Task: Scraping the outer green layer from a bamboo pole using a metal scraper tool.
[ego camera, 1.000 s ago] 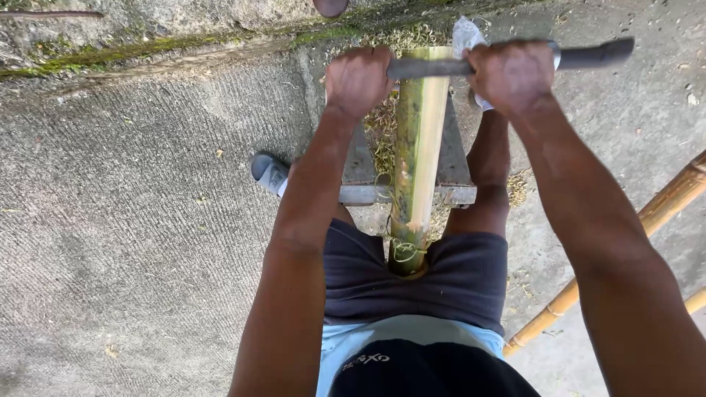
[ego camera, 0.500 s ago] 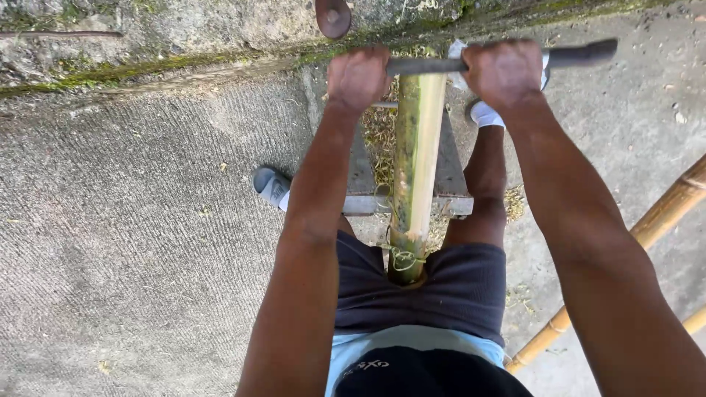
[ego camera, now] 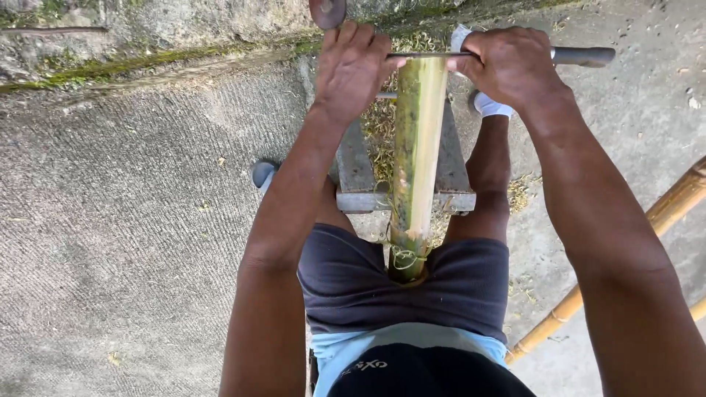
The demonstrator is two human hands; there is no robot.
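Observation:
A green bamboo pole (ego camera: 417, 158) with a pale scraped strip runs from between my thighs over a grey bench (ego camera: 357, 173) toward the far wall. A dark long blade (ego camera: 585, 55) lies crosswise on the pole's far end. My left hand (ego camera: 353, 62) presses on the blade's left end with the fingers stretched out. My right hand (ego camera: 511, 66) is closed around the handle on the right. Both arms reach far forward.
Bamboo shavings (ego camera: 382, 125) litter the bench and the concrete ground. Two bare bamboo poles (ego camera: 662, 213) lie at an angle on the right. A mossy concrete kerb (ego camera: 147, 59) runs along the far edge. My feet stand on either side of the bench.
Both hands and the blade have pushed farther away along the pole, toward its far end. My left hand's fingers have spread over the blade.

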